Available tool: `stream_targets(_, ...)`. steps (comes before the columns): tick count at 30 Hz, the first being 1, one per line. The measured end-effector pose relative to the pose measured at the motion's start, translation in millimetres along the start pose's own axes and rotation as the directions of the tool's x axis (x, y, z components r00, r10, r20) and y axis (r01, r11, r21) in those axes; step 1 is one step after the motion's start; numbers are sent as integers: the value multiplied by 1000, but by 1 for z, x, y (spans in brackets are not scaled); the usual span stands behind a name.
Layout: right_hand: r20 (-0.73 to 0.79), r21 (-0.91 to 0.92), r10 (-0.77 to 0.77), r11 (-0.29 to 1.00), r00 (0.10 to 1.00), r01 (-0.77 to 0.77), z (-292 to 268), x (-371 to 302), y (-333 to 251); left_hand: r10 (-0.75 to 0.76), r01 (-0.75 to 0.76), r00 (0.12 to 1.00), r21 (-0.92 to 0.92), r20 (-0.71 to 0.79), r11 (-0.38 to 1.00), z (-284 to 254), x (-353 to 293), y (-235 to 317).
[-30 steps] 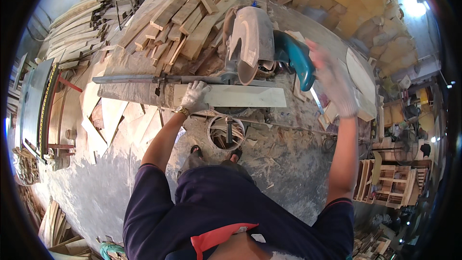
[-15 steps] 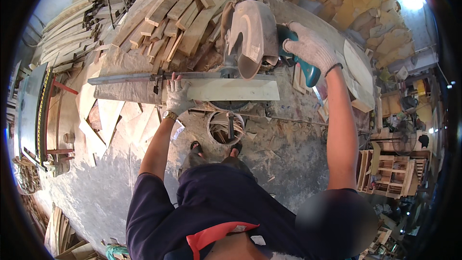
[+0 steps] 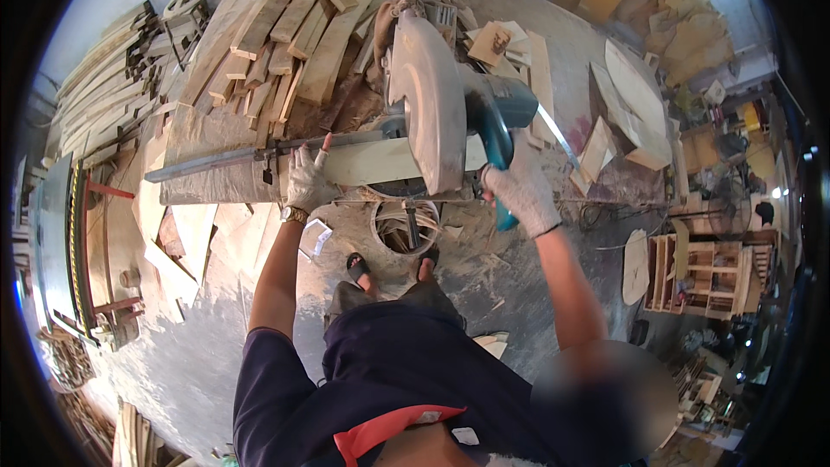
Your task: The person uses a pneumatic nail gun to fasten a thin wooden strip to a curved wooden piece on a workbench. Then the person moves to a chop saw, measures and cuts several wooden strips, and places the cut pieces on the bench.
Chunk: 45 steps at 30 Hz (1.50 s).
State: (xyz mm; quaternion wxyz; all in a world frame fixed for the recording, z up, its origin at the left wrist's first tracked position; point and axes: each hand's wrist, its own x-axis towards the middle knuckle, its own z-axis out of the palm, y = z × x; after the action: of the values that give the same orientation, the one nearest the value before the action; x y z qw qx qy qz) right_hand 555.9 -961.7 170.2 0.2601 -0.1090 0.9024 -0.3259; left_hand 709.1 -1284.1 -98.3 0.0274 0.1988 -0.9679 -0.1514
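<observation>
A pale wooden board (image 3: 363, 166) lies along the metal fence (image 3: 203, 164) of a miter saw. My left hand (image 3: 309, 180), in a light work glove with bare fingertips, grips the board's left end, its fingers reaching up to the fence. The saw's grey blade guard (image 3: 432, 108) is lowered over the right part of the board and hides the blade and the place where they meet. My right hand (image 3: 521, 196), also gloved, is closed around the lower part of the saw's teal handle (image 3: 497, 151). Part of the board shows right of the guard.
Stacked wood strips (image 3: 298, 22) lie on the bench behind the fence at left. Below the saw stands a round bucket (image 3: 380, 229) of offcuts, near my feet. Loose pieces (image 3: 596, 156) lie at right. A wooden rack (image 3: 705, 272) stands farther right, a dark panel (image 3: 56, 242) at left.
My right hand has pulled the saw head down and toward me, from above the board onto its right part. My left hand stays at the board's left end. The view has shifted slightly.
</observation>
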Motion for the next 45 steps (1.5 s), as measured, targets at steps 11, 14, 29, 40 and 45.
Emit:
stream_targets(11,-270,-5,-82,996,959,84,88,-6,94,-30,24,998,-123,-49,992,3,-4,-4)
stream_targets(14,-265,93,-80,990,961,108,102,-4,110,-75,76,997,-80,18,994,3,-3,-4)
stream_targets(29,-190,130,-130,979,973,156,115,-2,127,-118,119,993,44,-19,992,6,1,2)
stream_targets(40,-308,-7,-247,966,919,258,136,10,143,-133,135,988,-18,83,991,-5,2,7)
stream_targets(45,-174,43,-183,980,968,193,79,-14,90,-47,49,999,89,-26,995,4,-3,-2)
